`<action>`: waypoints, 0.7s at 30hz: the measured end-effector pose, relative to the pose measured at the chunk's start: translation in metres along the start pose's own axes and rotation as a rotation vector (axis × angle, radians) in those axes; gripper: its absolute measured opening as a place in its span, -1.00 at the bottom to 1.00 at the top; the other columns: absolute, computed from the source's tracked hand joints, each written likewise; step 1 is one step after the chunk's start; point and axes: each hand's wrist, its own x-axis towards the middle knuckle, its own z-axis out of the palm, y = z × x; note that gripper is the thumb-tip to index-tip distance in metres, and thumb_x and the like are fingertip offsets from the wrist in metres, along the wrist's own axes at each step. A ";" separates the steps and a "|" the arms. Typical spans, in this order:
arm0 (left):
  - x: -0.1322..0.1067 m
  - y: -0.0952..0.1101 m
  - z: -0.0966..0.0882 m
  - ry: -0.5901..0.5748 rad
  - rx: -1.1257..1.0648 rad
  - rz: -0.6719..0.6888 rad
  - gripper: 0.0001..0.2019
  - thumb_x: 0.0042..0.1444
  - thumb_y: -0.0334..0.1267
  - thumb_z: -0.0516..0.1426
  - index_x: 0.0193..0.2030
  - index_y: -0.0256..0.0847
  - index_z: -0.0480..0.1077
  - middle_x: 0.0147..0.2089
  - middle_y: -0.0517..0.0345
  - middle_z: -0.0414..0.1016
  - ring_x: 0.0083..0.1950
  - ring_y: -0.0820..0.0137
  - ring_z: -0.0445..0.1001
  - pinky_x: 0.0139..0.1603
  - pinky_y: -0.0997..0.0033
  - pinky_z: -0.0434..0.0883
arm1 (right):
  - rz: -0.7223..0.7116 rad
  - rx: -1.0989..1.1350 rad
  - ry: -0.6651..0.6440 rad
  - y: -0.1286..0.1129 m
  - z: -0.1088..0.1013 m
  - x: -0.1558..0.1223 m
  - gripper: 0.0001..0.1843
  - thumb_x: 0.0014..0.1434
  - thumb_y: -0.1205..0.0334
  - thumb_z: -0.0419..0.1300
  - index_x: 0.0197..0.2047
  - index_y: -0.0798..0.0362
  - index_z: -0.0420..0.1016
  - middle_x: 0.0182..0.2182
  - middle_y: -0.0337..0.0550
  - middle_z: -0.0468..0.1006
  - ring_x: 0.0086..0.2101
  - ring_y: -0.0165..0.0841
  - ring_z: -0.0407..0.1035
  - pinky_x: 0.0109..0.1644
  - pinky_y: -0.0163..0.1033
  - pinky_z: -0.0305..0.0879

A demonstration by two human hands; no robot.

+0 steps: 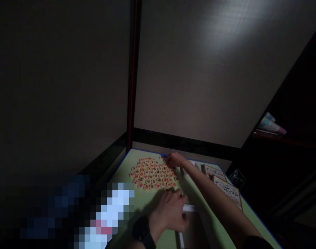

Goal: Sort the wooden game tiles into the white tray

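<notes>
Many round wooden Chinese chess pieces with red or dark characters lie face up in a close cluster on the pale green table. My right hand reaches to the cluster's far right edge, its fingers pinched down among the pieces; what they grip is hidden. Nearer to me, my left hand, with a dark watch on the wrist, has curled fingers beside the cluster's near edge. It is over the left edge of a white-rimmed open box. Whatever lies within its fingers cannot be made out.
Two flat boxes with calligraphy, one nearer and one farther, lie at the table's right. A pale box-like object is partly hidden behind my right forearm. Walls stand behind and left. A clear container is past the right edge.
</notes>
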 end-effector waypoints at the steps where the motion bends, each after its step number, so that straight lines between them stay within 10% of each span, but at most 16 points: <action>1: 0.000 0.001 0.000 -0.001 -0.001 -0.004 -0.61 -0.05 -0.18 0.12 -0.03 -0.14 0.36 0.06 -0.05 0.40 0.03 0.02 0.40 0.09 -0.03 0.34 | -0.009 -0.006 -0.005 -0.001 0.001 0.001 -0.69 -0.02 0.42 0.27 -0.20 -0.05 0.65 -0.23 -0.20 0.67 -0.18 -0.27 0.52 -0.21 -0.37 0.30; 13: -0.001 0.000 -0.001 0.001 0.024 0.005 -0.62 -0.05 -0.18 0.12 -0.04 -0.18 0.36 0.03 -0.06 0.41 0.00 0.05 0.42 0.07 -0.01 0.35 | -0.055 -0.026 0.063 0.000 -0.001 -0.001 -0.59 0.13 0.44 0.13 0.04 0.02 0.53 -0.13 -0.08 0.64 -0.14 -0.26 0.50 -0.15 -0.34 0.28; 21: 0.000 0.000 -0.001 -0.005 0.035 -0.001 -0.62 -0.03 -0.14 0.13 -0.04 -0.16 0.38 0.04 -0.07 0.41 0.01 0.03 0.43 0.09 -0.01 0.35 | -0.035 -0.044 0.001 0.009 0.001 -0.008 -0.66 0.07 0.43 0.17 -0.15 -0.07 0.65 -0.20 -0.21 0.67 -0.14 -0.26 0.52 -0.13 -0.35 0.30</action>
